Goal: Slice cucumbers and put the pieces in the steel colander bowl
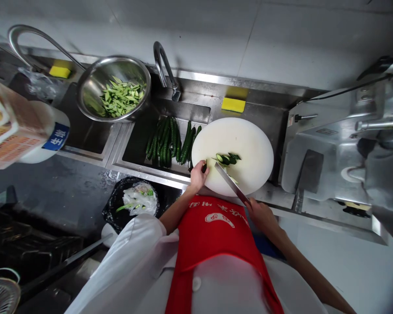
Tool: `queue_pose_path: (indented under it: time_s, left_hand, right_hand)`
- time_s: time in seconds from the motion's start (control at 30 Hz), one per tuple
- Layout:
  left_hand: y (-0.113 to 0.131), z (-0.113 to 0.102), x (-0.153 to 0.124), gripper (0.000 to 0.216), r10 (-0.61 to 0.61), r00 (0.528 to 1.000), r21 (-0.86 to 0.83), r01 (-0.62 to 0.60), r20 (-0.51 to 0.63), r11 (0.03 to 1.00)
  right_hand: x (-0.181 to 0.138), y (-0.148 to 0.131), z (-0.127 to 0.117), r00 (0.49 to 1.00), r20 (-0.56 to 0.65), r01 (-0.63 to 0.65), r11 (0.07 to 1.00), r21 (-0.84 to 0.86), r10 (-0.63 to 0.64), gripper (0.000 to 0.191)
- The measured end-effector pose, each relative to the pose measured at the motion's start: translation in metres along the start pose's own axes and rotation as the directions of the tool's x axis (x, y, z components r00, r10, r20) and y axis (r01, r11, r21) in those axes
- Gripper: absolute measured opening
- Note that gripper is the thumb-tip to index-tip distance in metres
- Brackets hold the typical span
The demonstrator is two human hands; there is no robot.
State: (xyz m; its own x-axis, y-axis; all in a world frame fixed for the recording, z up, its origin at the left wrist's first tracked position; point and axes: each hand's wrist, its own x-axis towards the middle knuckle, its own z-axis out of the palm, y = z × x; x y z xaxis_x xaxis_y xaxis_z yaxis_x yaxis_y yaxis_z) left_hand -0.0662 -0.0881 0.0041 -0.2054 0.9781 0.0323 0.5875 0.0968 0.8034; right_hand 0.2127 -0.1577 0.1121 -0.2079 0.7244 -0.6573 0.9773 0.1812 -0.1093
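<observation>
My left hand [199,175] is closed around a short dark green cucumber end [204,166] at the left edge of the round white cutting board [249,139]. In my right hand [258,213] is the handle of a kitchen knife [231,183]; its blade slants up and left over the board, the tip close to my left hand. Cut cucumber pieces [227,158] lie on the board just beyond the blade, and a few pale slices show beside it. Whole cucumbers [165,141] lie in the sink left of the board.
A steel bowl [85,89] of sliced cucumber stands at the back left, near a faucet [163,65]. A yellow sponge [233,105] lies behind the board. To the right are a steel machine [334,152] and a cleaver [309,172]. Below left stands a black-lined bin [109,209].
</observation>
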Motion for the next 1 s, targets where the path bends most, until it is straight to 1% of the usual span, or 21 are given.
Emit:
queue_pose_path:
  time_s: [0.07, 0.13, 0.23, 0.3, 0.4, 0.53, 0.63, 0.8, 0.93, 1.0]
  left_hand:
    - [0.003, 0.005, -0.003, 0.019, -0.028, 0.999, -0.006, 0.029, 0.021, 1.0]
    - [0.005, 0.01, -0.006, 0.019, -0.001, 0.998, -0.039, 0.004, 0.059, 0.999]
    - [0.005, 0.014, -0.009, 0.02, 0.098, 0.988, -0.128, -0.082, 0.123, 0.988]
    - [0.003, 0.012, -0.009, 0.022, 0.195, 0.971, -0.157, -0.173, 0.14, 0.972]
    - [-0.003, 0.008, -0.003, 0.022, 0.328, 0.937, -0.142, -0.31, 0.124, 0.94]
    - [-0.019, 0.004, 0.005, 0.02, 0.416, 0.905, -0.103, -0.407, 0.091, 0.908]
    - [-0.032, 0.005, 0.005, 0.021, 0.486, 0.867, -0.092, -0.478, 0.107, 0.873]
    - [-0.043, 0.01, 0.001, 0.022, 0.536, 0.828, -0.085, -0.53, 0.166, 0.844]
    - [-0.041, 0.013, 0.002, 0.021, 0.568, 0.814, -0.065, -0.564, 0.122, 0.823]
    - [-0.041, 0.013, 0.002, 0.021, 0.592, 0.799, -0.072, -0.587, 0.11, 0.806]
  right_hand:
    - [0.005, -0.009, 0.003, 1.0, 0.015, 0.002, 1.0, -0.008, -0.002, 0.032]
    - [0.01, -0.016, 0.004, 1.0, 0.013, 0.01, 1.0, -0.013, -0.01, 0.033]
    - [0.017, -0.022, 0.004, 1.0, -0.004, 0.015, 0.999, -0.038, -0.015, 0.033]
    - [0.02, -0.024, 0.002, 1.0, -0.019, 0.005, 0.998, -0.058, -0.006, 0.033]
    - [0.021, -0.025, 0.001, 1.0, -0.022, 0.009, 0.997, -0.074, -0.011, 0.034]
    - [0.02, -0.026, -0.001, 0.999, -0.023, 0.035, 0.996, -0.082, -0.037, 0.033]
    - [0.019, -0.027, -0.001, 0.999, -0.022, 0.045, 0.995, -0.085, -0.047, 0.034]
    - [0.023, -0.026, 0.005, 1.0, 0.027, 0.014, 0.997, -0.078, -0.012, 0.034]
    - [0.025, -0.026, 0.012, 0.999, 0.045, 0.004, 0.998, -0.055, -0.001, 0.036]
    - [0.025, -0.028, 0.013, 0.999, 0.053, 0.004, 0.999, -0.053, -0.001, 0.035]
